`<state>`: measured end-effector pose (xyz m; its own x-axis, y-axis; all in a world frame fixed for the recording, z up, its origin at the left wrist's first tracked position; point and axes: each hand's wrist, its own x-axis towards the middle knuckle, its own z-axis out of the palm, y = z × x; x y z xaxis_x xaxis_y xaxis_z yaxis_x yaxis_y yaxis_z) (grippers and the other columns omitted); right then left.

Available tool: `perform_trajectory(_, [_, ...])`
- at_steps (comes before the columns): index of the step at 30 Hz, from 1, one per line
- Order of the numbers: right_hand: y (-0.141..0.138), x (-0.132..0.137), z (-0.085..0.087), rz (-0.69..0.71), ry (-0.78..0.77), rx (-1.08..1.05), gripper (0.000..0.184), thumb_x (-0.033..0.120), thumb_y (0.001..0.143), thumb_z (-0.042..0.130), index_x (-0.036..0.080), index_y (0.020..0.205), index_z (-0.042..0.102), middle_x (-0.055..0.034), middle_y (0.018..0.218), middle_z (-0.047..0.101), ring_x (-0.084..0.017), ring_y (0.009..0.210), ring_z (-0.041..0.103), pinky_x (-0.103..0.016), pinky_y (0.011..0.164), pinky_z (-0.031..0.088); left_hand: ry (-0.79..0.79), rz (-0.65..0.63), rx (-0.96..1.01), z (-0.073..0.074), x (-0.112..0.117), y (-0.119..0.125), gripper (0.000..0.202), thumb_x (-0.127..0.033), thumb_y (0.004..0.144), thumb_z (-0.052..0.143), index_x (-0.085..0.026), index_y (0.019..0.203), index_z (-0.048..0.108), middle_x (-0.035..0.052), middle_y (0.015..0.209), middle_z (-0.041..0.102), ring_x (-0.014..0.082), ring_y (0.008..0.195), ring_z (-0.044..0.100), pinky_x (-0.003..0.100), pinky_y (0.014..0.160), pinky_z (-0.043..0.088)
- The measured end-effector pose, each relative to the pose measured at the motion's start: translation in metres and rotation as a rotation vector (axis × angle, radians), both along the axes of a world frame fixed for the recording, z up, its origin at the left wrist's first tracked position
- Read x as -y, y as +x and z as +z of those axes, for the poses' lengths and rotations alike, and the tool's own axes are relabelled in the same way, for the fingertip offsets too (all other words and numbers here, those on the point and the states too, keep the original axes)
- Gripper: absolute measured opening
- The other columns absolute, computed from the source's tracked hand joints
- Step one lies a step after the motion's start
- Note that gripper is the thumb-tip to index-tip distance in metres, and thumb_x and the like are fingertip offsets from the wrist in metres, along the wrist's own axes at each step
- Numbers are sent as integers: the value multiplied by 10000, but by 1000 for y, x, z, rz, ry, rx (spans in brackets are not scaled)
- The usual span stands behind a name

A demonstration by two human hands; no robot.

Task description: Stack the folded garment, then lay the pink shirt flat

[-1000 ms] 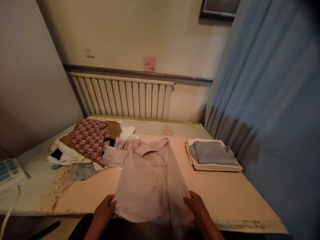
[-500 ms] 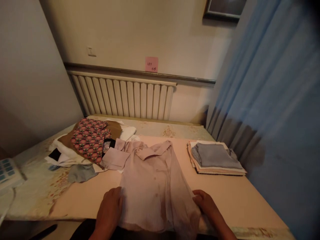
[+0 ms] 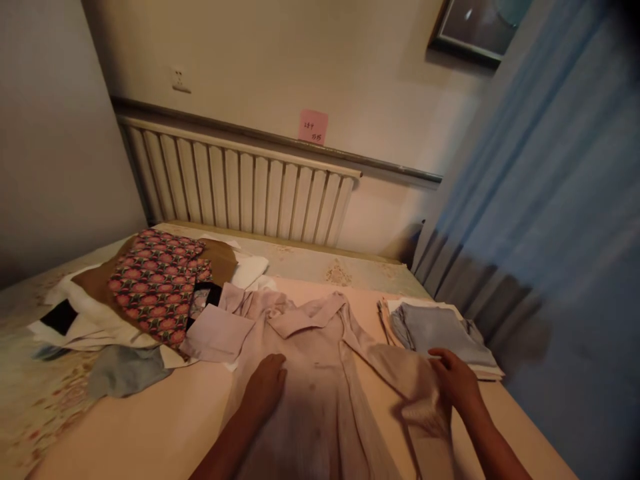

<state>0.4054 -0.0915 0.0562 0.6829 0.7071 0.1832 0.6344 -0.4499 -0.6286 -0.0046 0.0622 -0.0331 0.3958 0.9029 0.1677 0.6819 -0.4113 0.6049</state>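
Note:
A pale pink button-up shirt (image 3: pixel 313 400) lies spread front up, its collar toward the wall. My left hand (image 3: pixel 267 381) is over the front of the shirt on its left side, fingers curled and together against the cloth. My right hand (image 3: pixel 457 383) grips the shirt's right sleeve (image 3: pixel 425 400), pulled out to the right and lifted in a bent fold. The lower hem runs out of view at the bottom. The left sleeve is bunched beside the collar, with a folded cuff (image 3: pixel 223 330) near the clothes pile.
On the left lies a heap of clothes with a red patterned garment (image 3: pixel 155 283) and a grey cloth (image 3: pixel 125 370). A folded stack topped with a grey-blue garment (image 3: pixel 440 328) sits at right, near a blue curtain (image 3: pixel 555 267). A radiator (image 3: pixel 240 183) stands behind the table.
My right hand has moved right and farther from me, drawing the sleeve away from the shirt body. My left hand has shifted from the shirt's side edge onto its front. The view has tilted.

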Motion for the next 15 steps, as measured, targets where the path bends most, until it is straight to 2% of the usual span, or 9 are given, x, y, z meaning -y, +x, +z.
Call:
perform_trajectory(3, [-4, -21, 10, 57, 9, 219, 379, 401, 698, 502, 189, 951, 688, -111, 890, 711, -278, 890, 648, -362, 797, 450, -47, 16, 87, -11, -16, -4, 286, -191, 863, 410, -171, 1052, 624, 99, 1065, 652, 215, 1025, 601, 334, 931, 433])
perform_trajectory(5, [-29, -44, 10, 147, 48, 160, 301, 404, 689, 546, 197, 855, 689, -115, 910, 709, -278, 914, 648, -351, 801, 460, -97, 36, 136, -16, -24, -6, 259, -193, 851, 420, -177, 1006, 627, 86, 1017, 658, 211, 975, 610, 329, 885, 444])
perform_trajectory(6, [-46, -58, 6, 188, 44, 37, 265, 415, 689, 567, 201, 798, 677, -101, 858, 708, -267, 858, 656, -342, 766, 472, -120, 48, 155, -17, -26, -7, 247, -197, 844, 427, -177, 987, 628, 82, 996, 661, 210, 953, 613, 327, 864, 445])
perform_trajectory(8, [-90, -86, -6, 254, -38, -375, 252, 441, 674, 630, 190, 692, 634, -65, 690, 672, -218, 661, 639, -311, 638, 482, -159, 66, 174, -18, -30, -7, 233, -209, 838, 433, -178, 960, 628, 77, 967, 667, 210, 915, 615, 323, 830, 441])
perform_trajectory(9, [-113, -99, -14, 328, -62, -639, 272, 447, 687, 663, 180, 722, 630, -59, 709, 679, -187, 632, 634, -291, 621, 488, -175, 73, 173, -17, -31, -8, 232, -215, 839, 430, -180, 953, 628, 75, 960, 669, 209, 901, 616, 321, 816, 437])
perform_trajectory(11, [-160, -122, -31, 341, -61, -1064, 309, 429, 680, 740, 164, 774, 611, -60, 743, 694, -141, 595, 629, -254, 599, 497, -201, 80, 167, -13, -32, -8, 239, -220, 843, 418, -185, 955, 627, 76, 968, 676, 208, 897, 620, 315, 807, 430])
perform_trajectory(13, [-201, -142, -46, 306, -7, -1312, 335, 443, 749, 736, 146, 833, 605, -67, 734, 696, -120, 574, 632, -219, 564, 494, -225, 80, 173, -9, -31, -9, 252, -218, 845, 410, -188, 975, 625, 77, 990, 684, 206, 913, 625, 308, 813, 425])
perform_trajectory(15, [-231, -162, -55, 244, 8, -1469, 326, 460, 834, 676, 147, 855, 586, -68, 731, 696, -107, 561, 632, -189, 526, 484, -247, 83, 188, -4, -29, -10, 259, -219, 847, 414, -192, 998, 623, 75, 1007, 690, 204, 933, 631, 303, 825, 423])
